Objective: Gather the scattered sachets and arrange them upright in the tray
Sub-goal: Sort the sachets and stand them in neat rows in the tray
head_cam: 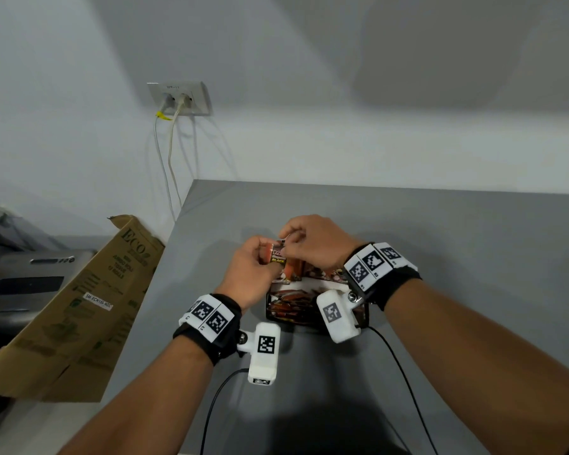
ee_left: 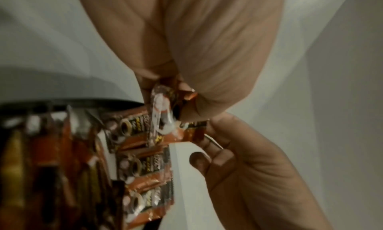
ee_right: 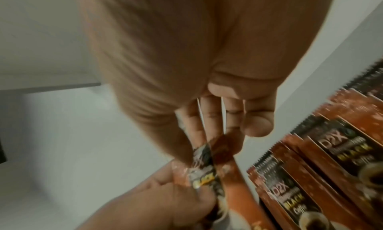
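Note:
Both hands hold one orange-and-black coffee sachet [head_cam: 278, 254] above the far left end of the black tray [head_cam: 269, 310]. My left hand [head_cam: 265, 256] pinches its left side, and my right hand [head_cam: 288, 246] pinches its top edge. The left wrist view shows the left fingers [ee_left: 149, 83] curled round the crumpled sachet [ee_left: 162, 112], with the right hand [ee_left: 238, 160] just below. The right fingers [ee_right: 194, 132] nip the sachet [ee_right: 207, 161] in the right wrist view, with the left hand [ee_right: 155, 200] beneath. Several sachets [ee_right: 331, 151] stand in rows in the tray.
The tray sits on a grey table [head_cam: 457, 244] against a white wall. A brown cardboard box [head_cam: 79, 307] leans at the table's left edge, beside a dark device [head_cam: 23, 284]. Two cables hang from a wall socket [head_cam: 178, 98]. Black wrist-camera cables [head_cam: 401, 372] trail over the near table.

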{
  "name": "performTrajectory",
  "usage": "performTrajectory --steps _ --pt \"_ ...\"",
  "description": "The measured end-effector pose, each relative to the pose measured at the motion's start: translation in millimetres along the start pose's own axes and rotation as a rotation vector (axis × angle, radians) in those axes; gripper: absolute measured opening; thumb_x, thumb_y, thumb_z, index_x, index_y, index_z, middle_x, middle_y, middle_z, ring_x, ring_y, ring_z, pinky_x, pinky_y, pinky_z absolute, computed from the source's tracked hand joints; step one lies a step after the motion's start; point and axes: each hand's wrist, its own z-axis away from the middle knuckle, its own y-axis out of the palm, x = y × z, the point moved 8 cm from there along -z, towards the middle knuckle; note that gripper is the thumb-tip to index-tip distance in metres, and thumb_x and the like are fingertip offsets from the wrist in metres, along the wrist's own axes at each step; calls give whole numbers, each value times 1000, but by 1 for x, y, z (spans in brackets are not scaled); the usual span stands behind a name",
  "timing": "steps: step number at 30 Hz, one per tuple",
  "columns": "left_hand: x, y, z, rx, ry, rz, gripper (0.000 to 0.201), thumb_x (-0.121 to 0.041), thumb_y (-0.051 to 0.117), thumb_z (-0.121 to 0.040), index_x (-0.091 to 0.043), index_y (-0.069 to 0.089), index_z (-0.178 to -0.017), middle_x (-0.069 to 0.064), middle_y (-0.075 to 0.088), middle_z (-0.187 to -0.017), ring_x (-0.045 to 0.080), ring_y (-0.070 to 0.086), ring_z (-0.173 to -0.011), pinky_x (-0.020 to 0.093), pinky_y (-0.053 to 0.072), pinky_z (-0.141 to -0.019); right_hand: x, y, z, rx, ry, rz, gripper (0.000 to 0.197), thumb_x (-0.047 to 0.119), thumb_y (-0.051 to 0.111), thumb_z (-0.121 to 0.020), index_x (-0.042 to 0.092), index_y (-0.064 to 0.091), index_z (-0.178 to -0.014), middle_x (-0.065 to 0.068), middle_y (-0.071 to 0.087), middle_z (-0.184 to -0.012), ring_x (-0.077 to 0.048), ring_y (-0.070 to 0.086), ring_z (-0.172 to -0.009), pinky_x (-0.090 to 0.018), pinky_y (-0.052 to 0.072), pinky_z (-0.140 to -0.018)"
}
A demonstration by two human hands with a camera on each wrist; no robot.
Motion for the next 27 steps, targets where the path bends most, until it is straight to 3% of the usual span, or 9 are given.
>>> performTrajectory --steps 2,5,8,10,13,21,24,27 --pt "-5 7 -1 19 1 38 36 11 68 -80 -15 59 -102 10 70 -90 19 68 -74 39 58 -74 3 -12 6 -40 -28 33 11 17 74 -82 23 73 -91 10 71 -81 -2 66 -75 -18 49 -69" --pt "-3 2 -2 -17 -18 39 35 5 67 -85 -21 56 -105 7 69 -95 12 67 -77 23 56 -67 -17 -43 10 -185 34 73 9 13 72 -86 21 71 -90 9 69 -82 -3 66 -76 -15 48 -64" --pt "1 -5 2 -42 -31 4 27 3 62 -89 -22 57 -97 0 67 -86 4 64 -68 12 48 -59 -47 -45 14 -158 118 170 11 10 70 -88 21 70 -90 4 70 -89 -8 66 -77 -17 49 -63" --pt "8 -7 3 -53 -45 -22 24 1 62 -89 -22 58 -94 -2 65 -83 6 62 -68 17 47 -64 -61 -31 14 -96 142 218 13 8 71 -88 21 69 -87 3 70 -89 -10 66 -76 -17 50 -60" --pt "18 -8 4 -44 -66 -44 21 -1 61 -90 -21 58 -96 0 64 -83 12 61 -75 27 46 -73 -73 -12 11 -59 157 270 24 6 69 -88 27 63 -79 4 70 -85 -11 67 -76 -26 56 -72" --pt "28 -13 7 -17 -92 -123 17 -7 61 -89 -22 60 -97 -2 61 -81 14 58 -76 29 45 -75 -81 -3 1 -51 173 320 28 3 65 -88 29 61 -81 1 69 -95 -19 67 -85 -36 59 -80" --pt "28 -10 8 -17 -81 -144 16 -7 62 -90 -22 61 -96 -1 63 -82 14 61 -76 28 46 -74 -83 -6 5 -52 172 288 18 5 66 -88 23 68 -91 1 69 -98 -17 66 -87 -33 59 -81" --pt "28 -4 9 19 -59 -174 17 -8 65 -88 -21 62 -100 3 70 -90 18 67 -87 31 52 -80 -78 -21 18 -91 141 207 11 13 69 -84 23 69 -89 7 68 -92 -14 66 -87 -29 57 -78"
